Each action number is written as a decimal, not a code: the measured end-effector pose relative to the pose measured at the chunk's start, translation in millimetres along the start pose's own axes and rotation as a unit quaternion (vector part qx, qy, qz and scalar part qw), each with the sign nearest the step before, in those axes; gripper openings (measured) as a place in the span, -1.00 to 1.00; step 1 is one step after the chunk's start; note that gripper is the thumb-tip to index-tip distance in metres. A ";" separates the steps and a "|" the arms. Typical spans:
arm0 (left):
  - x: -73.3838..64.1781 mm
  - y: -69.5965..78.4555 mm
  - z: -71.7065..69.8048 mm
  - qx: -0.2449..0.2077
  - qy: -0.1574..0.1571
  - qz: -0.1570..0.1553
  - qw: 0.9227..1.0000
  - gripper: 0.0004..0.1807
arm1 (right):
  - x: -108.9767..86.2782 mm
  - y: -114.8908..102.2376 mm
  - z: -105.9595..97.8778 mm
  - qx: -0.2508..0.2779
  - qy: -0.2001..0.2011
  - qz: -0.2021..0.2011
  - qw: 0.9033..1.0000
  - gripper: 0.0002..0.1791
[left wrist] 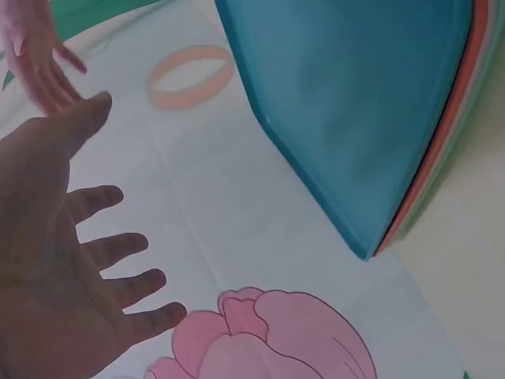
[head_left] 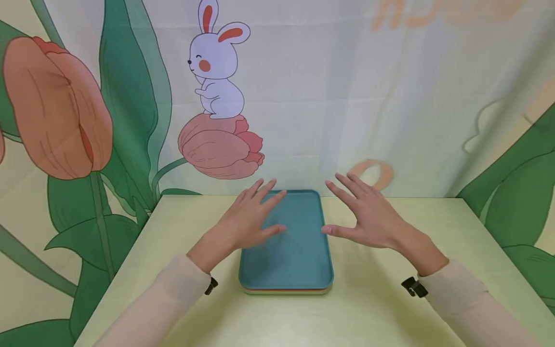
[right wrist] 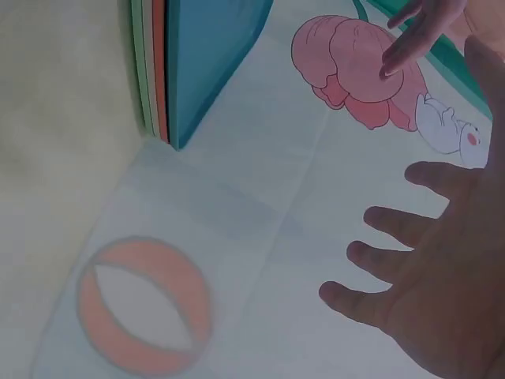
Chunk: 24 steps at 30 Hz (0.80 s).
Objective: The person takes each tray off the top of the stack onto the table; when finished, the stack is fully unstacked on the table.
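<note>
A stack of rectangular trays lies on the table, with a blue tray [head_left: 299, 250] on top. Below it, the edges of an orange-red tray [right wrist: 160, 79] and pale green trays [right wrist: 143, 79] show in the right wrist view. My left hand [head_left: 249, 217] hovers over the stack's left side, fingers spread and holding nothing. Beyond the right edge of the stack, my right hand [head_left: 368, 212] is held up with its fingers apart and nothing in it. Both palms face inward, the thumbs pointing toward each other.
The pale yellow-green table [head_left: 182, 308] carries the stack near its back edge. Right behind hangs a printed curtain [head_left: 325, 96] with a rabbit, tulips and green leaves. Each wrist wears a small black strap fitting [head_left: 415, 287].
</note>
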<state>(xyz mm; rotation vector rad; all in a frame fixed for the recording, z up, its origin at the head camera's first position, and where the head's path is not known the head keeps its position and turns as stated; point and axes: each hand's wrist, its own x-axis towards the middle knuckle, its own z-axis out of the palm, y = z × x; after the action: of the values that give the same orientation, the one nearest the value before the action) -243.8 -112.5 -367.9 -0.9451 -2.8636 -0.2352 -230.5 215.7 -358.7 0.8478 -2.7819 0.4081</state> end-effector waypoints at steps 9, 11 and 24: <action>-13.4 -33.0 18.7 -0.002 0.031 -0.102 0.994 -0.18 | -5.0 24.3 31.7 0.244 0.020 0.079 0.966 -0.16; -17.9 -41.3 28.5 -0.031 0.026 -0.127 0.991 -0.18 | -4.5 29.8 42.4 0.299 0.018 0.104 0.949 -0.22; -42.2 -54.2 86.9 -0.334 0.015 -0.226 0.915 -0.35 | -0.5 35.8 114.2 0.517 -0.015 0.268 0.813 -0.36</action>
<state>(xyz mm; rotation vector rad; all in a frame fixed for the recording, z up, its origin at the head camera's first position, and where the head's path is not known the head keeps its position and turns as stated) -247.9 -164.1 -465.9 -0.2925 -2.9565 -1.3175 -263.4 208.1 -473.5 0.1207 -2.6279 2.1150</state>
